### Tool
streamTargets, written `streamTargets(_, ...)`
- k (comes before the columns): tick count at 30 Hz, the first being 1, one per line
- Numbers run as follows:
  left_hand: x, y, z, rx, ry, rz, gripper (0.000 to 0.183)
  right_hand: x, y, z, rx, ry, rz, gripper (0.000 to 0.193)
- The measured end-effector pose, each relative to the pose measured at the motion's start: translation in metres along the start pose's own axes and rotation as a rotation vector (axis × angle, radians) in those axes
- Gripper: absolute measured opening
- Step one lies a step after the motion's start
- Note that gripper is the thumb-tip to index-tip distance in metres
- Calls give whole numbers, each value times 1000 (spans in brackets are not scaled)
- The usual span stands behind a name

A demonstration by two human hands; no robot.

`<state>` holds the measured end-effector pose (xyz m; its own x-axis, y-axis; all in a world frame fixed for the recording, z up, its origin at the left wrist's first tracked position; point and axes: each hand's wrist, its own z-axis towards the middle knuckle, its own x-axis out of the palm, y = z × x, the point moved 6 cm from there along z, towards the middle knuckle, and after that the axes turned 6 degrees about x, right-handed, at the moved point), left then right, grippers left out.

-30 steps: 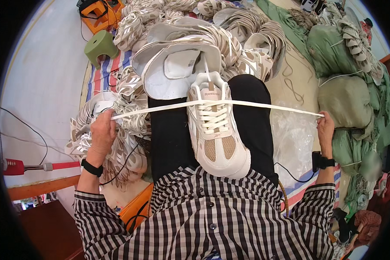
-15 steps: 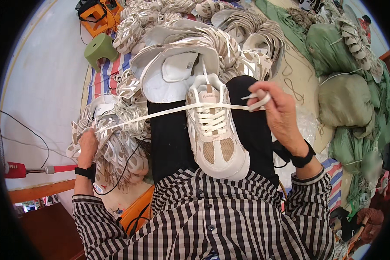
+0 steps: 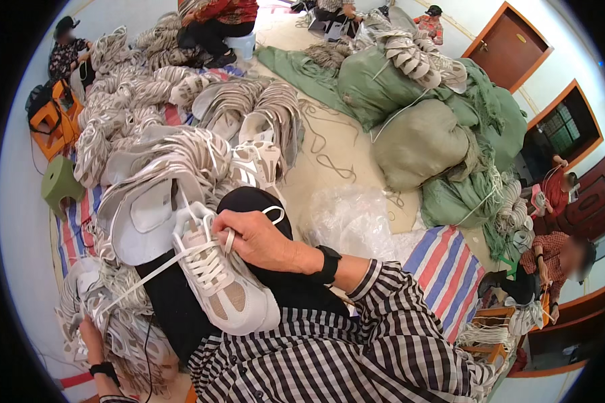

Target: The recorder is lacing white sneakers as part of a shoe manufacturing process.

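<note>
Floor (image 3: 339, 138): green sacks (image 3: 420, 144), upper right
Shoe (image 3: 243, 295): on lap (image 3: 170, 305), centre
Right fingers (image 3: 227, 223): clamped on lace (image 3: 146, 277)
Left fingers (image 3: 85, 328): lower left, grip unclear

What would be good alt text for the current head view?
A right hand holds a flat white shoelace over a beige-and-white sneaker resting on black-trousered legs; the lace stretches toward the left hand. Piled beige shoe uppers and bulging green sacks lie beyond.
</note>
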<state>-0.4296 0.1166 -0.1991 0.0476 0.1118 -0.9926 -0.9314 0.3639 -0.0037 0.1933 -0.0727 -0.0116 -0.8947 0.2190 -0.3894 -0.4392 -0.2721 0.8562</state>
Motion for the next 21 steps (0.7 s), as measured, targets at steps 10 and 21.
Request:
streamTargets(10, -19, -24, -18, -5, -94, -73, 24, 2, -9, -2, 109, 18, -6, 11)
streamTargets(21, -192, -372, 10, 559, -167, -668, 13, 6, -1, 6, 137, 56, -13, 12)
